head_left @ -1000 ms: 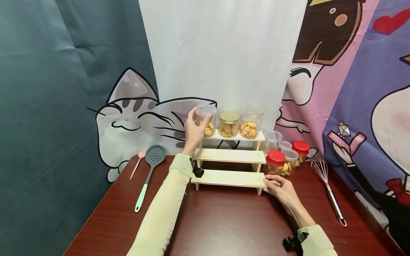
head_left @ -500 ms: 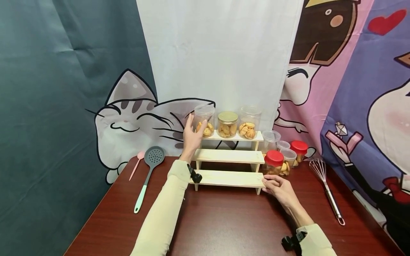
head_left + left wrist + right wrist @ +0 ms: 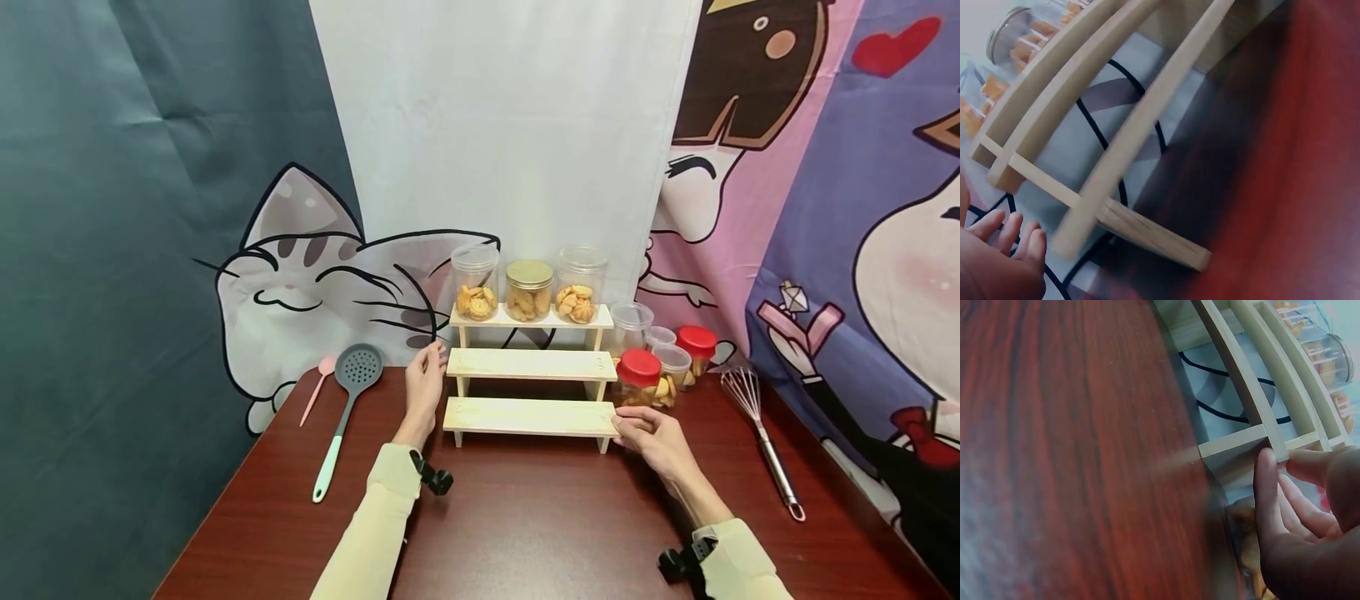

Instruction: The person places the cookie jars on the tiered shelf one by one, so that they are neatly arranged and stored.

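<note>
A three-tier wooden display stand (image 3: pixel 531 416) stands at the back of the table. My right hand (image 3: pixel 660 446) pinches the right end of its lowest tier between thumb and fingers; the right wrist view shows the thumb (image 3: pixel 1266 487) against the board's edge. Beside the stand's left end is my left hand (image 3: pixel 424 383), its fingers loosely bent and holding nothing. In the left wrist view its fingertips (image 3: pixel 1034 240) appear apart from the wood. Along the top tier stand a clear-lidded jar (image 3: pixel 475 283), a gold-lidded jar (image 3: pixel 529 292) and another clear jar (image 3: pixel 580 287), all with cookies.
Right of the stand cluster several jars, including a red-lidded jar (image 3: pixel 639 371) in front and another red-lidded jar (image 3: pixel 697 346) behind. A whisk (image 3: pixel 765 446) lies farther right. On the left lie a grey slotted turner (image 3: pixel 352 392) and a small pink spoon (image 3: pixel 318 387).
My left hand has let go of the left clear jar on the top tier and come down to the stand's left side. My right hand keeps its pinch on the lowest tier.
</note>
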Action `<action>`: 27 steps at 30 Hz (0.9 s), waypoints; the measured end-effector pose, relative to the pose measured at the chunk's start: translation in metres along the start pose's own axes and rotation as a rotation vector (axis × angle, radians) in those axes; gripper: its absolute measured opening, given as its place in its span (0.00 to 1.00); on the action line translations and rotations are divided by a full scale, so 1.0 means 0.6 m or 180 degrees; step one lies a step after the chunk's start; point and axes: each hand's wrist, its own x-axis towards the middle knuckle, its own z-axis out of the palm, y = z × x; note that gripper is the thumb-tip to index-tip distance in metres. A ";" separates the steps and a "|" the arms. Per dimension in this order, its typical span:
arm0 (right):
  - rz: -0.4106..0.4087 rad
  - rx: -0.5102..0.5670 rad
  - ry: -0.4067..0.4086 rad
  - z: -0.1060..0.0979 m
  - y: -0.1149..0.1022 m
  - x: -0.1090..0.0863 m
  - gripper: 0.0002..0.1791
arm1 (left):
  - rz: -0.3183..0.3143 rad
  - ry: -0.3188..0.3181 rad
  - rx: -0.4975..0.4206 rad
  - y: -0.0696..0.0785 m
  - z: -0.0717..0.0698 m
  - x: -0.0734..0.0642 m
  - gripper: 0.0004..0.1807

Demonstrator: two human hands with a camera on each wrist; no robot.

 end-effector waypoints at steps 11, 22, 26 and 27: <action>-0.0708 -0.1009 0.1097 -0.019 -0.037 -0.007 0.20 | -0.0330 -0.0282 0.0468 -0.037 -0.035 -0.055 0.19; -0.1592 -0.1872 0.1541 -0.055 -0.103 0.039 0.25 | -0.0337 -0.0559 0.0766 -0.044 -0.043 -0.089 0.19; -0.1633 -0.2293 0.1116 -0.058 -0.105 0.059 0.34 | -0.0338 -0.0516 0.0604 -0.049 -0.049 -0.088 0.15; -0.1654 -0.2337 0.1054 -0.057 -0.104 0.064 0.35 | -0.0329 -0.0510 0.0565 -0.050 -0.051 -0.088 0.15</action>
